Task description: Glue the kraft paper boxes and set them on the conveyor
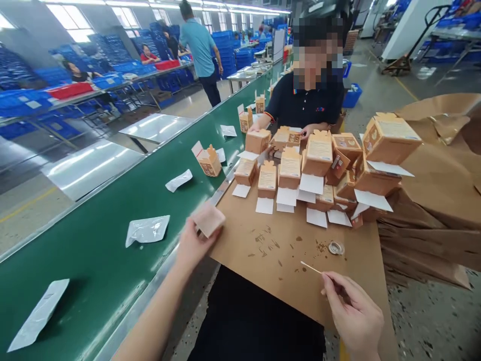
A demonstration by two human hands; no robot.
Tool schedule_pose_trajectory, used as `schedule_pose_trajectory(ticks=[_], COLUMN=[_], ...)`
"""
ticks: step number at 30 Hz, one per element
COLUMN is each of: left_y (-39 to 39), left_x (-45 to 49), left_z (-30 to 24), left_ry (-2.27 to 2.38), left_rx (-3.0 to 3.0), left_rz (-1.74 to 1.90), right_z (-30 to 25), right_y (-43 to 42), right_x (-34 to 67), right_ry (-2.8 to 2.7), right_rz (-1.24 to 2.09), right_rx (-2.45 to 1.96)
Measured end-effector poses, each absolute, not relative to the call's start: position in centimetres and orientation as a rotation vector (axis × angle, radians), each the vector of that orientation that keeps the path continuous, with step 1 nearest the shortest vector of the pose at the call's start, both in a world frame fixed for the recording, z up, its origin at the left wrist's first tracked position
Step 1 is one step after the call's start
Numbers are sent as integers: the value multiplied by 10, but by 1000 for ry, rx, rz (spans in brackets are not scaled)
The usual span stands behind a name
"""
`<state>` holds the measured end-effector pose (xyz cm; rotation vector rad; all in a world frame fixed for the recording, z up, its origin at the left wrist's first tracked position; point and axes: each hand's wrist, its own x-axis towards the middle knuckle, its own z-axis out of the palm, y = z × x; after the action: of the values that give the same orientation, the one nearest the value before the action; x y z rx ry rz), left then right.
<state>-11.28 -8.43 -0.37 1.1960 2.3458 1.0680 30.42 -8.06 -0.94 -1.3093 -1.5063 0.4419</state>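
Note:
My left hand (193,245) is closed around a small carton (209,219), pale and blurred, at the table's left edge beside the belt. Between the thumb and fingers of my right hand (355,311) is a cotton swab (311,267). Its white tip points left, over the brown-paper tabletop (244,235). Just beyond the swab lies a small round clear dish (335,247). Dark spots and short streaks mark the paper around it. Farther back stand several orange-brown cartons (266,180), stacked in places, many with white flaps hanging out.
A green conveyor belt (93,265) runs along the left, carrying white sachets (147,230) and open cartons (209,161). Across the table sits a co-worker (304,105) with hands among the cartons. Crumpled brown paper (432,200) lies at the right.

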Motion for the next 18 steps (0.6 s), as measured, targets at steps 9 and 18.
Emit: schedule_pose_trajectory(ticks=[9, 18], left_y=[-76, -80], left_x=[-216, -186], left_z=[-7, 3], left_ry=[2336, 2476], left_rx=[782, 886], left_rz=[1491, 1884], right_z=[-24, -10], right_y=[-69, -79], right_x=[313, 339], right_ry=[-1447, -1371], right_rz=[449, 402], right_rx=[-1434, -1640])
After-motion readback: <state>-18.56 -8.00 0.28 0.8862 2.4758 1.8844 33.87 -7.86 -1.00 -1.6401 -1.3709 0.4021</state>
